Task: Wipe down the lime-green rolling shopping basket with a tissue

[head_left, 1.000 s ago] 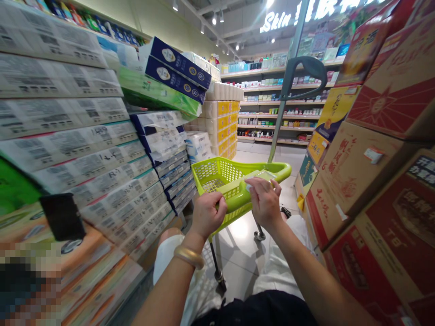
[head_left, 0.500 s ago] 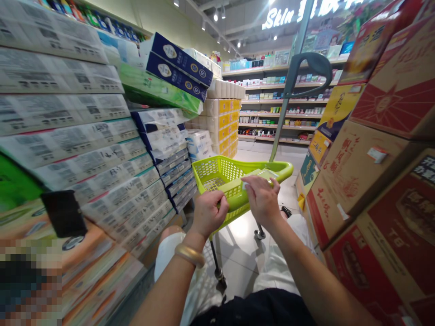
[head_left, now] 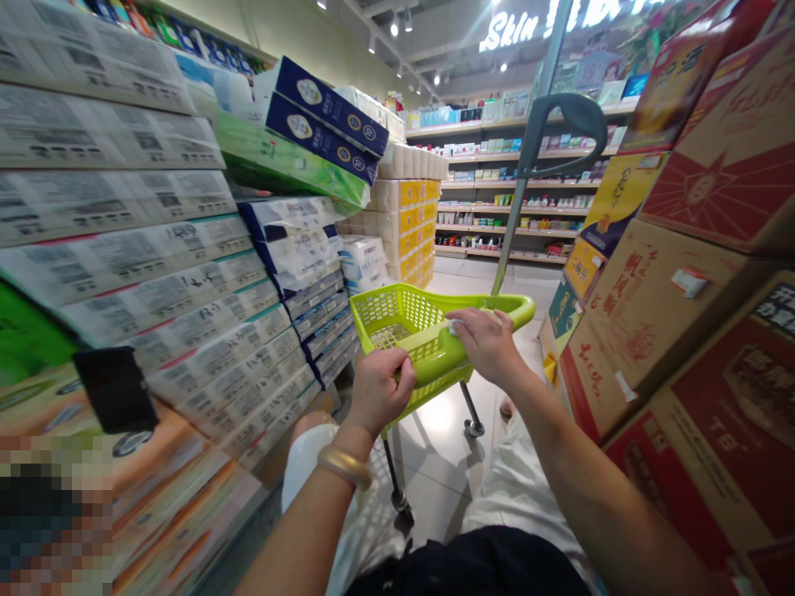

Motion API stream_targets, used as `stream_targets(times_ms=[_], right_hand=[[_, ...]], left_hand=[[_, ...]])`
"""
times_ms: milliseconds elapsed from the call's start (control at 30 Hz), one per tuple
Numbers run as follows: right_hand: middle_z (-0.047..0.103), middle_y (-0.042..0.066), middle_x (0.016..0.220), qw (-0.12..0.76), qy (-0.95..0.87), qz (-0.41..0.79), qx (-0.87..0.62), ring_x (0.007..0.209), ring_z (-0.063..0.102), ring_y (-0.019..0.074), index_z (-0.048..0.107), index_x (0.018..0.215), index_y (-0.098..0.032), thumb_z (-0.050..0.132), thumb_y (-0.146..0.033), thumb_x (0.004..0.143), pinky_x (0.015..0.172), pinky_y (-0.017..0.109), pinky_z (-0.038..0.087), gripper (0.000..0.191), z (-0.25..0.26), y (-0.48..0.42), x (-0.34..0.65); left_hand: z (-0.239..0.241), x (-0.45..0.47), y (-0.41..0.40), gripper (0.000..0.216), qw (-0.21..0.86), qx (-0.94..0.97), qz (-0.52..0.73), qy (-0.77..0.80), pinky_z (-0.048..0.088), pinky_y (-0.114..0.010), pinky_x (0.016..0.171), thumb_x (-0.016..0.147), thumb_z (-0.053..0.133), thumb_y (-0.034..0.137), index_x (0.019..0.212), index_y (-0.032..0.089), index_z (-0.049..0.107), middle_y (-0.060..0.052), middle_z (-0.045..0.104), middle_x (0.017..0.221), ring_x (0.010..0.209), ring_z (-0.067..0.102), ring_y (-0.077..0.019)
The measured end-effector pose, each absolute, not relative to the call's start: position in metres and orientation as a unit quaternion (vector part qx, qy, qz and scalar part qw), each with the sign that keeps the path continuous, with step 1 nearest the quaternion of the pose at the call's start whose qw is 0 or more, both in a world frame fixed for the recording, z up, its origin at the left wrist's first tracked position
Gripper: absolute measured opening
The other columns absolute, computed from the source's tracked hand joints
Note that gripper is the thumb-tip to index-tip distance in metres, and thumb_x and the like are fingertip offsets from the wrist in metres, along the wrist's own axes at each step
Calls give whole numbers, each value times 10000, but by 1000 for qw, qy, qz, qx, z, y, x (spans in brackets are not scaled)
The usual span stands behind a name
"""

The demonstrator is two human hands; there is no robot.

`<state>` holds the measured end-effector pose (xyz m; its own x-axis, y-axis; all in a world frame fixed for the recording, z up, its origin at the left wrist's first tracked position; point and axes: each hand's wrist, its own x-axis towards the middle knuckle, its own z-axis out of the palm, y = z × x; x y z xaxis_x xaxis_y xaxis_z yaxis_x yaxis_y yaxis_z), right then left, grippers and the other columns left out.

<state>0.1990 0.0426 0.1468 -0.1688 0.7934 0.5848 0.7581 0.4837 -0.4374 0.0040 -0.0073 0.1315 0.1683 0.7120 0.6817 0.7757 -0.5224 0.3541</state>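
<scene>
A lime-green shopping cart (head_left: 407,343) with a perforated plastic basket stands right in front of me. My left hand (head_left: 380,387) is closed in a fist around the left part of its thick green handle (head_left: 438,364). Further right, my right hand (head_left: 488,341) lies over the cart's green top, fingers bent and pressed down. A small white tissue (head_left: 455,326) shows under those fingertips, mostly hidden by the hand. The basket floor that I can see is bare lattice. A grey pole with a loop-shaped hook (head_left: 562,136) rises from behind the cart.
Stacked white tissue packs (head_left: 204,310) wall the left side, with blue boxes (head_left: 323,116) leaning on top. Cardboard cartons (head_left: 652,306) are piled along the right. Shelves of small products (head_left: 515,186) stand at the back beyond the tiled floor (head_left: 456,269).
My right hand has slid a little to the right and away along the cart top, with the white tissue under it. My left hand keeps its grip. A foot now shows beyond my right knee.
</scene>
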Motion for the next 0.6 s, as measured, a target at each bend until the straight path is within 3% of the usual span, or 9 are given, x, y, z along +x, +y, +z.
stream_targets(times_ms=[133, 333, 600], right_hand=[[694, 44, 1141, 359, -742, 2, -567, 1089, 590, 243, 679, 1027, -261, 394, -268, 949, 1043, 512, 228, 296, 155, 58, 204], [703, 39, 1079, 281, -815, 0, -507, 1057, 599, 234, 669, 1040, -279, 369, -280, 962, 1032, 483, 257, 310, 160, 50, 177], [701, 72, 1101, 235, -756, -19, -611, 1028, 619, 275, 702, 979, -255, 379, -274, 946, 955, 468, 330, 325, 171, 82, 212]], left_hand=[[130, 6, -7, 300, 50, -759, -429, -487, 329, -274, 568, 853, 392, 249, 565, 211, 465, -9, 534, 548, 560, 478, -142], [130, 5, -7, 298, 46, -760, -424, -490, 342, -270, 574, 860, 384, 250, 582, 209, 483, -13, 551, 567, 578, 497, -146], [128, 6, -7, 304, 48, -757, -426, -493, 327, -273, 566, 854, 391, 250, 560, 211, 458, -8, 524, 545, 554, 468, -141]])
